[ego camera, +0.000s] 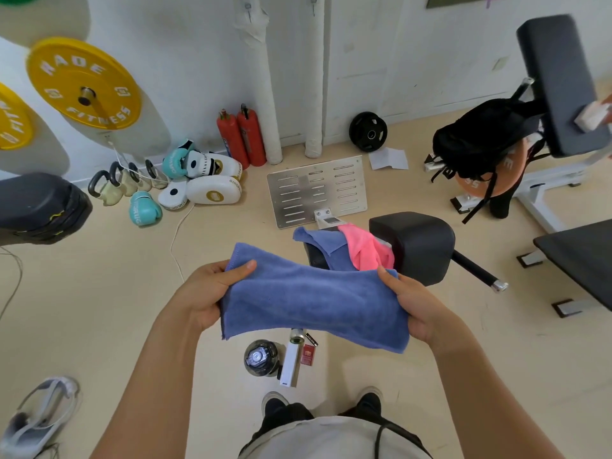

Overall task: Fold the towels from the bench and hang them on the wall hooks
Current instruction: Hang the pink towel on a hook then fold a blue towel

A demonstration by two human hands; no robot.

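While the blue towel (313, 298) hangs stretched in the air between them, the left hand (207, 293) and right hand (415, 304) each pinch one short end. On the bench's (417, 241) near end, a second blue towel (326, 250) and a pink towel (367, 250) wait. Folding seems under way; next, the ends likely must meet.

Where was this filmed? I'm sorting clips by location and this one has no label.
Most likely a small gym or training room: yellow weight plates hang on the wall, kettlebells and boxing gloves lie on the floor, and padded benches stand around.
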